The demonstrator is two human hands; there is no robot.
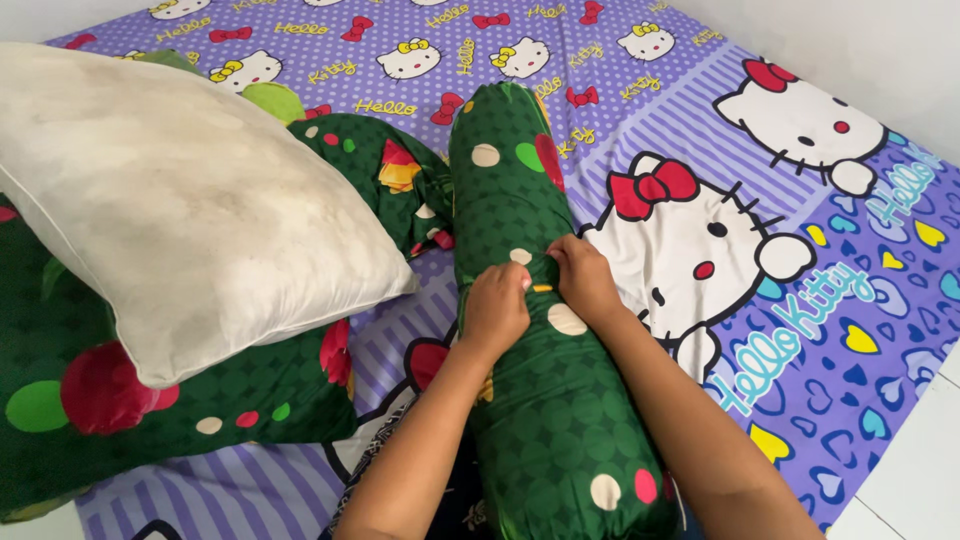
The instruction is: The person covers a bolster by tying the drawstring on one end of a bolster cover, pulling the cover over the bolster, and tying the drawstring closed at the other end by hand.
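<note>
**Both hands pinch the cover at the middle of the bolster**

Head view: a long cylindrical bolster in a dark green fabric cover with cream, red and light-green dots (540, 330) lies lengthwise on the bed, on a purple cartoon-cat printed bedsheet (800, 330). The left hand (497, 308) and right hand (583, 280) meet at the bolster's middle, fingers curled closed and pinching a small fold of the green cover between them; the fingertips are partly tucked into the fabric, so how the edges meet there cannot be told. By the look of it, the step in hand is closing or tidying the cover's seam at mid-length. The next move seems to call for keeping the fabric taut with one hand while the other works along the fold. To the left, a bare off-white rectangular pillow (190, 200) leans on a flat pillow in matching green dotted cover (200, 400), and a crumpled green dotted cover (375, 170) lies just beside the bolster.
</note>
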